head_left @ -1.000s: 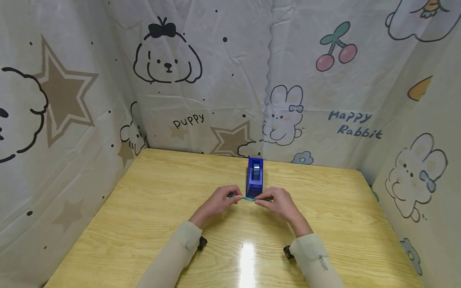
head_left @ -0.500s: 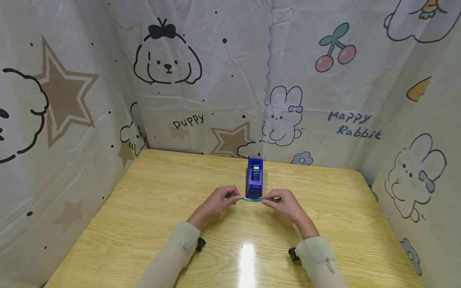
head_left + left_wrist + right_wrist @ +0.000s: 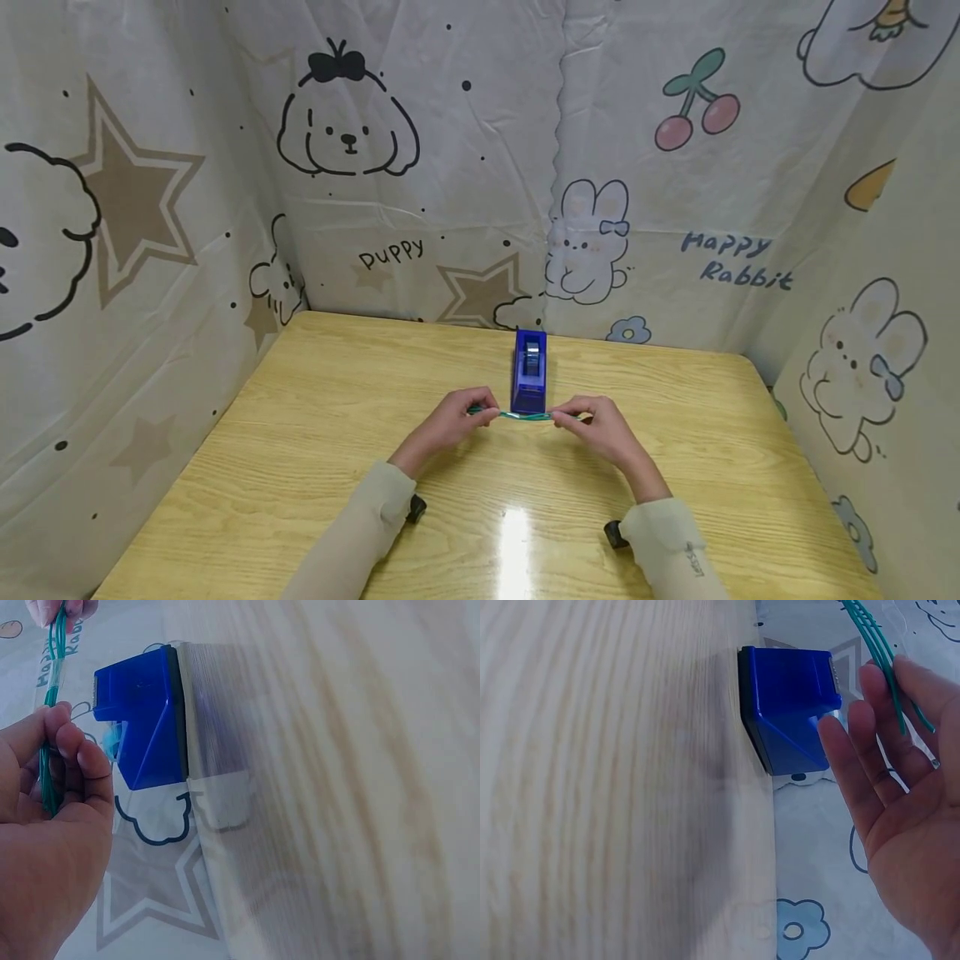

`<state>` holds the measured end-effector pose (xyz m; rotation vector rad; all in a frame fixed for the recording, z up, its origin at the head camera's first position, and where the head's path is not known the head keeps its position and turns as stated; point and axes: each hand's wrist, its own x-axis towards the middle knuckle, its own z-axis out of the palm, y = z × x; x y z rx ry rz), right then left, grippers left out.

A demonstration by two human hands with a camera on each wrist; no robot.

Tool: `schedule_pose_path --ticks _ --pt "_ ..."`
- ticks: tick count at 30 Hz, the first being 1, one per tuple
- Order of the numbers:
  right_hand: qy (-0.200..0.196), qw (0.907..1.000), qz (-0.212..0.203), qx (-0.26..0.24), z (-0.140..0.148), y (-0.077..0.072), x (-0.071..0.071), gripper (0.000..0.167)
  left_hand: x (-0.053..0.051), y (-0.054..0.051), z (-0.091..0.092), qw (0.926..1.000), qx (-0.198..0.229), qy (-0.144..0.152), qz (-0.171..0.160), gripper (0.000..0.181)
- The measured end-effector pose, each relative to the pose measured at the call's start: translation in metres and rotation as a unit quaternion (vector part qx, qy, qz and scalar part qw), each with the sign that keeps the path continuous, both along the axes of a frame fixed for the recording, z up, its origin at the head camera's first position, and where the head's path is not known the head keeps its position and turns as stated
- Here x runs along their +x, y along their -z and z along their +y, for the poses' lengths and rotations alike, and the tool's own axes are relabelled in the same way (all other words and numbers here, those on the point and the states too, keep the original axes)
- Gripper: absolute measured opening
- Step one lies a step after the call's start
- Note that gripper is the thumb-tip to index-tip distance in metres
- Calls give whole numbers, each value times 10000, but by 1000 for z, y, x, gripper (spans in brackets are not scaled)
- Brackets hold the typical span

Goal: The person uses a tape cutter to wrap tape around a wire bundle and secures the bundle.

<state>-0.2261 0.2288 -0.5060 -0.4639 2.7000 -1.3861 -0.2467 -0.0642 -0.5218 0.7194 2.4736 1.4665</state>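
A thin bundle of green wires (image 3: 531,417) stretches between both hands, above the table and just in front of a blue tape dispenser (image 3: 529,393). My left hand (image 3: 452,419) pinches the bundle at its left part, fingers curled round it. Clear tape (image 3: 55,673) wraps the wires beyond those fingertips in the left wrist view. On the other side, my right hand (image 3: 600,427) pinches the wires between thumb and index finger. In the right wrist view, loose wire ends (image 3: 900,712) stick out past that pinch, and the other fingers are spread.
The wooden table (image 3: 360,375) carries the dispenser near its back edge. Printed cloth curtains (image 3: 450,167) close in the back and both sides. A black wrist camera (image 3: 617,534) sits under the right cuff, another camera (image 3: 417,508) under the left.
My right hand has slid to the right along the wires, so more of the bundle shows between the hands. The left hand has shifted only slightly left; the dispenser stays put.
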Motion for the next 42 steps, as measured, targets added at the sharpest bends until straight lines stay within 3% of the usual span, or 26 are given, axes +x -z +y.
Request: schedule_pose_path --ticks 10,14,23,29,42 --pt "107 9977 -260 -613 0 5 1 22 2 -1 2 9999 -38 -149 -50 18" --pt "152 9967 -306 -741 -1 5 0 20 3 -1 3 9995 -69 -315 34 8" --pt "212 9949 -454 -879 1 5 0 21 3 -1 -4 9987 -46 -501 5 6" --pt "162 9938 -610 -915 2 8 0 22 3 -3 -8 9990 -156 -428 -32 6" --pt "-28 9977 -558 -373 2 15 2 17 4 0 -16 9993 -366 -21 -97 5"
